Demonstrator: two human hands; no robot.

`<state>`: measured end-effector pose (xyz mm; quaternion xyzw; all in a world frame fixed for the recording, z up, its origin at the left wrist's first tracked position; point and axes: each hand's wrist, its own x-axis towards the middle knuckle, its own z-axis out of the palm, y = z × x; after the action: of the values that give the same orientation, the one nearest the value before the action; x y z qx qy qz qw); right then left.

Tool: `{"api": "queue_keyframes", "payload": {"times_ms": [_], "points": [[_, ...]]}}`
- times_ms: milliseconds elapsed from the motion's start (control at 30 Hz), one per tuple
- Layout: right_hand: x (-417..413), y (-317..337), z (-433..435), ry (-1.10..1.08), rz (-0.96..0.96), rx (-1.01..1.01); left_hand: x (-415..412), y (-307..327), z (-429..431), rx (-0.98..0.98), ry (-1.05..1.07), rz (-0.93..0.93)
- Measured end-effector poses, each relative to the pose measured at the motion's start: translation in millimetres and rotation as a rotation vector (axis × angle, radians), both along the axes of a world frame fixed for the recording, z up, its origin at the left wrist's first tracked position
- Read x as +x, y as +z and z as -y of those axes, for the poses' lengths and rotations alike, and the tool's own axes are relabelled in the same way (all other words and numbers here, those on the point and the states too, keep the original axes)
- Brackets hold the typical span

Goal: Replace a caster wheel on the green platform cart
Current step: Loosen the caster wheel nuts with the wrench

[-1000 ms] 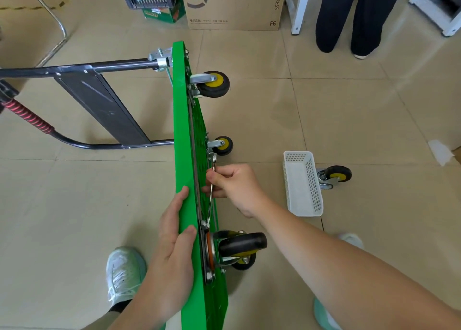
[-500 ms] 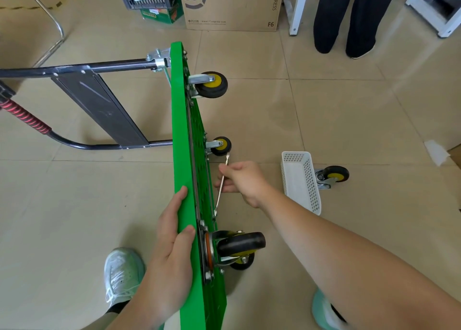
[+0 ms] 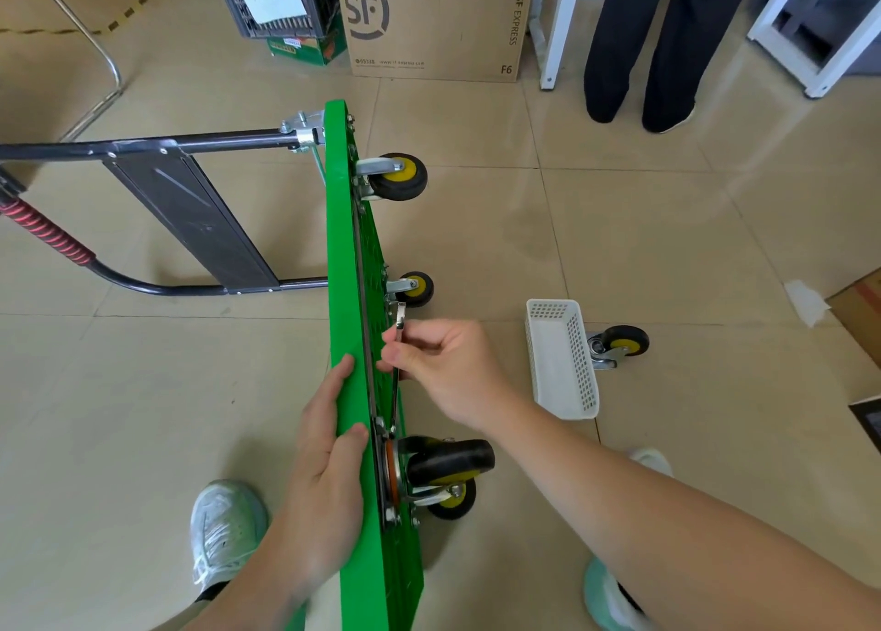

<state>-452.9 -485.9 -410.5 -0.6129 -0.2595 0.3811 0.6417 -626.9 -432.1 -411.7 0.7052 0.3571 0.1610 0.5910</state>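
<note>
The green platform cart [image 3: 344, 258] stands on its edge, its underside facing right. My left hand [image 3: 329, 444] grips the upper edge of the deck. My right hand [image 3: 445, 368] holds a metal wrench [image 3: 396, 368] whose lower end sits at the mounting plate of the near caster wheel [image 3: 448, 461]. Two more casters are fixed to the deck, the far one [image 3: 398, 177] and the middle one [image 3: 417, 288]. A loose caster wheel [image 3: 619, 344] lies on the floor to the right.
A white perforated basket [image 3: 562, 358] stands on the floor next to the loose caster. The cart's folded black handle [image 3: 157, 211] stretches left. A cardboard box [image 3: 434, 25], a crate and a standing person's legs [image 3: 639, 44] are at the back. My shoes flank the cart.
My right hand swung the wrench away from the deck half a second ago and has brought it back against the underside. My left hand has kept its grip.
</note>
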Motion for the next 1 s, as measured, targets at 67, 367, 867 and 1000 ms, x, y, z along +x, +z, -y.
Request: {"api": "queue_keyframes", "payload": {"times_ms": [67, 367, 867, 1000], "points": [[-3, 0, -1, -0.003, 0.012, -0.005, 0, 2, 1, 0.005, -0.002, -0.01], [-11, -6, -4, -0.018, 0.027, -0.003, 2, 5, 2, -0.011, -0.001, -0.012], [-12, -24, -2, 0.002, 0.003, -0.002, 0, -14, -4, -0.013, 0.002, 0.083], [-8, -29, -9, -0.031, 0.038, -0.012, 0, -17, -5, -0.035, 0.015, 0.09]]}}
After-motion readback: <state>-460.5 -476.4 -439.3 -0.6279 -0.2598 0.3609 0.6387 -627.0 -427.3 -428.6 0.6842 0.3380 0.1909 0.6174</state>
